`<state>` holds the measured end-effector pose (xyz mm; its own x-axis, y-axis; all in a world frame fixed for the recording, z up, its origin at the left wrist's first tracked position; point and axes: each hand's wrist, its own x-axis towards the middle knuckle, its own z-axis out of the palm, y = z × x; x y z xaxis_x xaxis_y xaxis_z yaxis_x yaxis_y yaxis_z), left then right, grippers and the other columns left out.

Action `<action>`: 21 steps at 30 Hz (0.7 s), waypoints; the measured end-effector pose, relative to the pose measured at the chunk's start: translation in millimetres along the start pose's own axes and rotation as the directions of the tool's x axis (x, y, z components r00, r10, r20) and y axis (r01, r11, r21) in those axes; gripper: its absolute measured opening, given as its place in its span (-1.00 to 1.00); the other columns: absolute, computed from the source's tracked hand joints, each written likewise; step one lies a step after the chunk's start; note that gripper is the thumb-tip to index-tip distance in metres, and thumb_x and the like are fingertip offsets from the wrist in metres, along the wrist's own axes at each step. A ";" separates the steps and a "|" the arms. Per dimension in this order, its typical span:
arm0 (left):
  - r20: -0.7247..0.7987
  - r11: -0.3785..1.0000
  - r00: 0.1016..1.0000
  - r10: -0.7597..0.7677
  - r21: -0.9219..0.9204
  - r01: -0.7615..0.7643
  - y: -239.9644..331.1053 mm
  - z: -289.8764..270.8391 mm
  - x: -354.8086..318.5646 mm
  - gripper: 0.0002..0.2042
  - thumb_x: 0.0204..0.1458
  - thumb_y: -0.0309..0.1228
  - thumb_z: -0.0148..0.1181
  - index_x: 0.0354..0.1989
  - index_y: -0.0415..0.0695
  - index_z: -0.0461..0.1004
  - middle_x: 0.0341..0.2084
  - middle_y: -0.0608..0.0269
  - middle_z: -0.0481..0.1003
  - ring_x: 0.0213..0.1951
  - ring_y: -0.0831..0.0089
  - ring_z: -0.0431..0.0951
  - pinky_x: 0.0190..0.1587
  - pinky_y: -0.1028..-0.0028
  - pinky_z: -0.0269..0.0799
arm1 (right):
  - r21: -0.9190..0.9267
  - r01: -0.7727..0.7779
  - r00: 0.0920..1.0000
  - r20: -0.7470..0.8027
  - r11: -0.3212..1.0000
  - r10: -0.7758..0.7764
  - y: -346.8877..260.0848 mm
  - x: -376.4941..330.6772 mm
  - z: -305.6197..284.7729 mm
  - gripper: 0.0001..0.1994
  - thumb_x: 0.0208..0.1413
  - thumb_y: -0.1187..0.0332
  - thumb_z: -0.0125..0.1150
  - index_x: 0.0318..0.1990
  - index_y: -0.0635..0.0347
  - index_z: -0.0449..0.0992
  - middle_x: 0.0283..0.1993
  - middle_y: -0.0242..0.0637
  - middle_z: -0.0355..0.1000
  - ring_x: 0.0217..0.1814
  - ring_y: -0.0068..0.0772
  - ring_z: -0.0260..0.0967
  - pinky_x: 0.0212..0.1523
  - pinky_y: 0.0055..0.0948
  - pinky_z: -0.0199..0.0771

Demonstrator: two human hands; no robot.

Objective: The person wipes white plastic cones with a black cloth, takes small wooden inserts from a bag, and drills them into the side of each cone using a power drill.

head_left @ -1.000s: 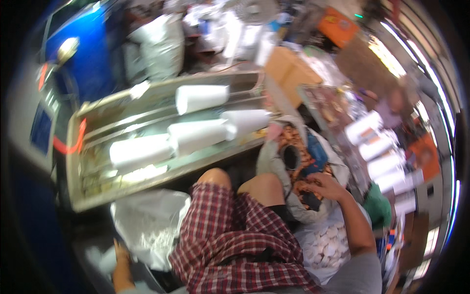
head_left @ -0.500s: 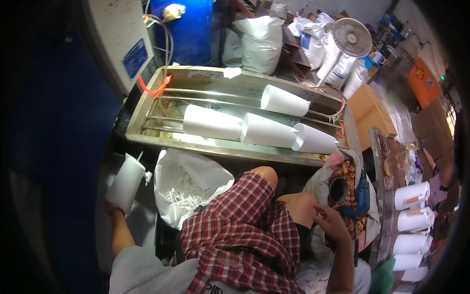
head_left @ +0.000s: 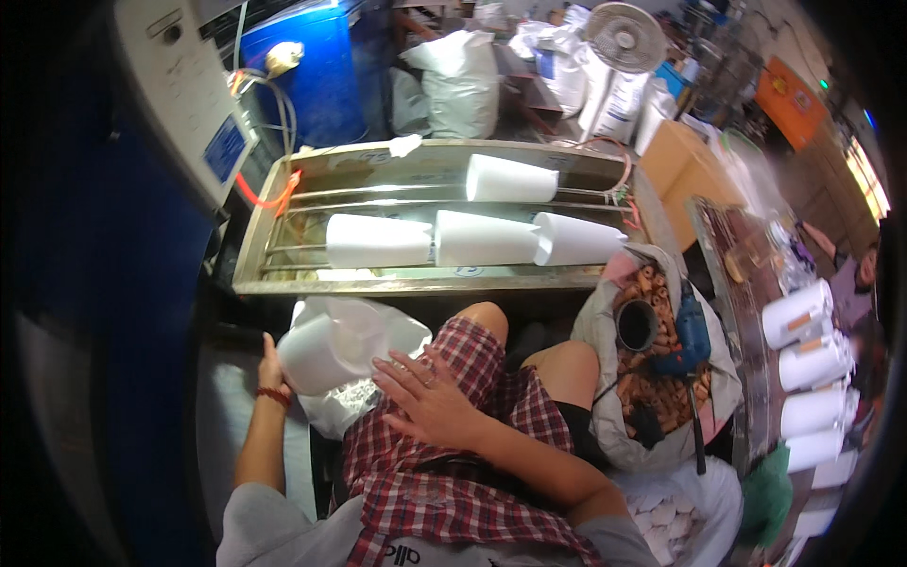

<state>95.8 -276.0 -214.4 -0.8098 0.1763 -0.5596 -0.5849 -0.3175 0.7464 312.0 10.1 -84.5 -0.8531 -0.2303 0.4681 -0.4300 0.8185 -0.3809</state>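
Note:
My left hand (head_left: 273, 371) grips a white tapered cylinder (head_left: 316, 355) from its left side, tilted over an open white bag (head_left: 402, 331). White scraps (head_left: 353, 397) show inside that bag below the cylinder. My right hand (head_left: 427, 397) is held over my lap with its fingers spread and empty. Its fingertips are close to the cylinder's right end; contact cannot be made out. In front, several similar white cylinders (head_left: 378, 240) lie on metal rods (head_left: 378, 202) across a long shallow trough (head_left: 529, 283).
A sack (head_left: 605, 435) by my right knee holds brown wooden pieces (head_left: 675, 392), a dark round tube (head_left: 637, 325) and a blue power drill (head_left: 693, 335). White cylinders with brown parts (head_left: 798, 317) stand on a side bench at right, near another person (head_left: 855, 293). A fan (head_left: 624, 40) stands behind.
My left hand has brought the cylinder rightward over the white bag. My right hand has come from beside the sack across my lap toward it. The view has shifted slightly.

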 end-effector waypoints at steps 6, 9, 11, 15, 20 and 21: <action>0.096 0.970 0.979 -0.180 0.183 0.160 -59.6 67.4 1.7 -0.36 0.09 0.15 -0.05 -0.14 -0.34 0.41 -0.35 0.10 0.53 -0.36 0.27 0.57 -0.32 0.30 0.52 | -0.014 -0.169 0.986 -0.019 0.986 0.168 7.5 -26.0 20.2 -0.30 -0.02 0.16 0.17 0.27 0.18 0.08 0.21 -0.11 0.18 0.23 -0.10 0.19 0.29 0.23 -0.25; 0.287 0.954 0.923 -0.258 0.225 0.197 -65.6 80.6 3.6 -0.29 0.11 0.21 -0.22 -0.01 -0.31 0.36 -0.19 0.06 0.51 -0.19 0.17 0.54 -0.11 0.22 0.47 | -0.006 -0.203 0.979 0.005 0.979 0.203 11.3 -28.7 17.0 -0.27 -0.02 0.18 0.17 0.29 0.22 0.03 0.19 -0.06 0.18 0.23 -0.09 0.18 0.29 0.23 -0.28; 0.507 0.954 0.812 -0.289 0.222 0.201 -66.9 63.7 -4.8 -0.27 0.13 0.23 -0.35 0.12 -0.23 0.27 -0.03 0.08 0.42 -0.03 0.14 0.44 0.04 0.20 0.36 | 0.043 -0.146 0.989 0.012 0.988 0.146 11.5 -25.7 33.0 -0.25 -0.02 0.22 0.16 0.31 0.24 -0.01 0.20 -0.04 0.17 0.24 -0.07 0.17 0.30 0.21 -0.33; 0.709 0.916 0.579 -0.402 0.317 0.248 -68.8 54.7 4.5 -0.31 0.17 0.18 -0.43 0.26 -0.12 0.14 0.17 0.14 0.26 0.17 0.15 0.27 0.20 0.21 0.20 | 0.162 -0.041 0.999 -0.014 0.986 0.044 11.1 -14.3 50.2 -0.28 0.03 0.28 0.10 0.33 0.24 -0.06 0.08 -0.08 0.31 0.18 -0.04 0.24 0.31 0.22 -0.39; 0.498 0.819 0.657 -0.566 0.433 0.377 -90.8 108.0 -19.2 -0.33 0.18 0.16 -0.41 0.25 -0.12 0.15 0.17 0.15 0.26 0.17 0.17 0.27 0.19 0.22 0.20 | 0.040 -0.104 0.981 0.169 0.994 0.096 -0.8 -19.0 23.9 -0.35 0.09 0.17 0.01 0.32 0.11 0.00 -0.06 -0.10 0.37 0.13 -0.01 0.26 0.28 0.28 -0.31; 0.476 0.818 0.673 -0.566 0.426 0.387 -90.0 107.1 -21.9 -0.34 0.18 0.15 -0.40 0.25 -0.12 0.15 0.17 0.15 0.26 0.16 0.17 0.27 0.19 0.23 0.21 | -0.001 -0.086 0.983 0.165 0.996 0.085 -3.7 -16.2 22.7 -0.36 0.10 0.09 -0.01 0.33 0.00 0.03 -0.05 -0.14 0.38 0.15 0.00 0.25 0.26 0.31 -0.28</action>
<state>161.3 -151.5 -230.6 -0.2362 0.7415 -0.6280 -0.8111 0.2055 0.5477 320.7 -1.2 -108.8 -0.9237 -0.2436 0.2957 -0.3546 0.8356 -0.4195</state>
